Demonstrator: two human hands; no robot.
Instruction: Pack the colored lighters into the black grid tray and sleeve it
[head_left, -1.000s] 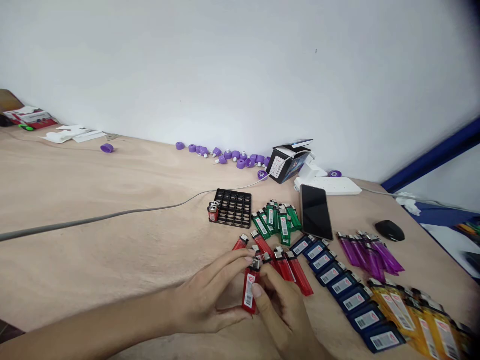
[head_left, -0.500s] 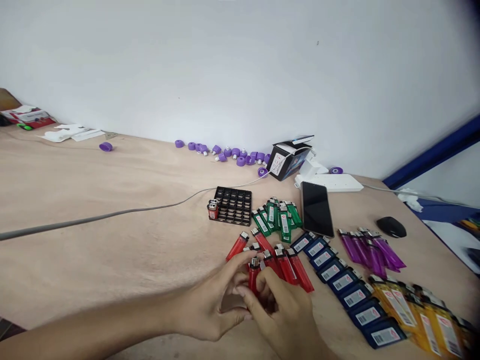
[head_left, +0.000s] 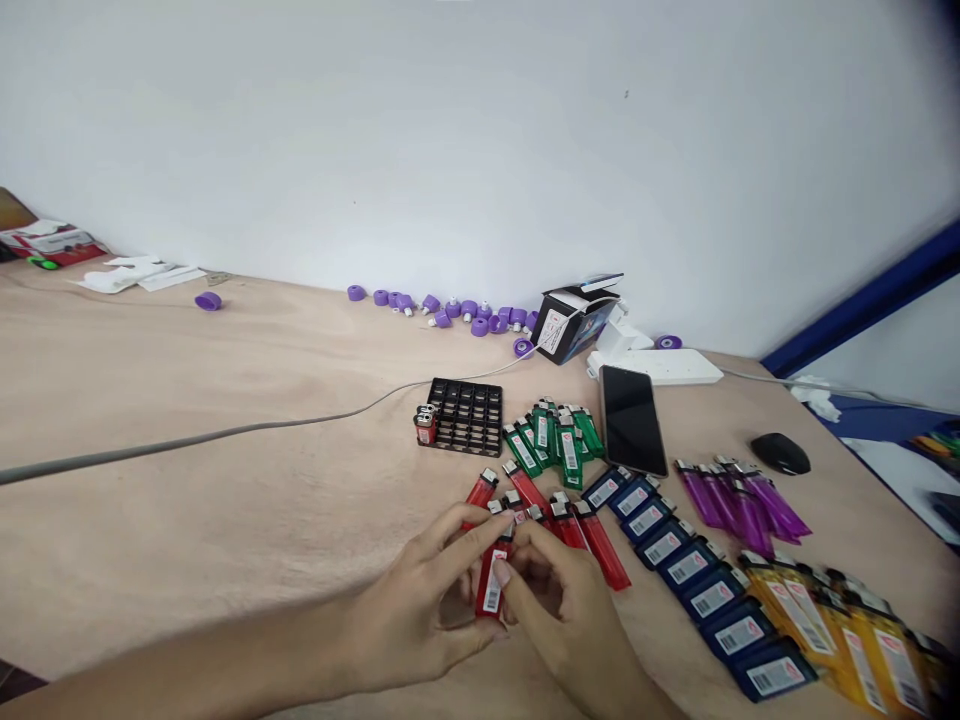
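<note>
Red lighter turned label-outward, both hands pinching it, loose lighters just beyond, black tray farther

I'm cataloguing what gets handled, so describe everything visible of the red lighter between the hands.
The red lighter has a plastic-looking body and metallic-looking top, partly covered by fingers. A white barcode label with a red mark faces the camera. Its top leans to the picture's right, near loose red lighters. The left hand is at its ends; the right hand holds its side, thumb on the label.
</note>
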